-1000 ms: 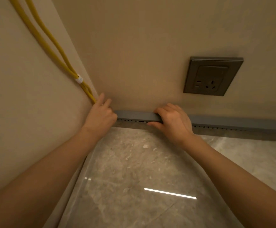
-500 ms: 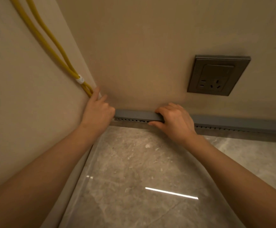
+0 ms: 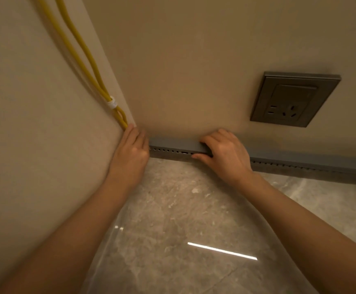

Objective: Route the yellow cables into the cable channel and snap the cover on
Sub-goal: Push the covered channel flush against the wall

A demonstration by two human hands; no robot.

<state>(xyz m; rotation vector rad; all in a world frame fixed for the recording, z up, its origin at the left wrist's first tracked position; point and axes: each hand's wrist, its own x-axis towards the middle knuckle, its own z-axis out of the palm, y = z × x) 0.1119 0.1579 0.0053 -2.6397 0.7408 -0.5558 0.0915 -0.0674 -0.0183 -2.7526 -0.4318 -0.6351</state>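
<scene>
Two yellow cables run down the left wall, bound by a white tie, and vanish behind my left hand at the room corner. A grey slotted cable channel runs along the foot of the back wall, with a grey cover on top of it. My left hand presses into the corner at the channel's left end, fingers together. My right hand grips the cover, fingers over its top and thumb underneath. The cables inside the channel are hidden.
A dark grey wall socket sits on the back wall above and right of my right hand. The glossy grey stone floor reflects a light strip. Beige walls meet at the corner on the left.
The view has shifted slightly, so the socket and cables sit a little differently in frame. My left hand has edged up into the corner toward the cables. My right hand stays on the cover.
</scene>
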